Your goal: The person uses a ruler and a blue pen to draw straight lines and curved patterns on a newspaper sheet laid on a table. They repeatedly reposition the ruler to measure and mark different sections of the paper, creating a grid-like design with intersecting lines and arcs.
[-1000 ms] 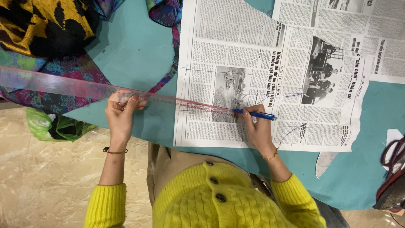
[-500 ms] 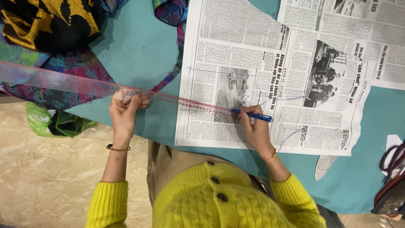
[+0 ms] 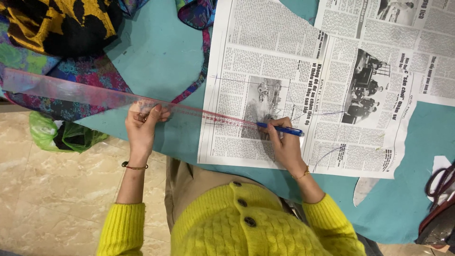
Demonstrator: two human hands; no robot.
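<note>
The left hand (image 3: 142,124) presses its fingers flat on a long clear ruler (image 3: 113,100), which runs from about 9 o'clock across the teal desk (image 3: 156,52) onto the newspaper (image 3: 265,61). The right hand (image 3: 284,144) holds a blue pen (image 3: 280,129) pinched in its fingers, tip at the ruler's far end on the paper. Since a second ago the hands and ruler have barely shifted, so the pen looks mid-stroke along the edge. Patterned fabric (image 3: 71,76) lies at 10 o'clock.
</note>
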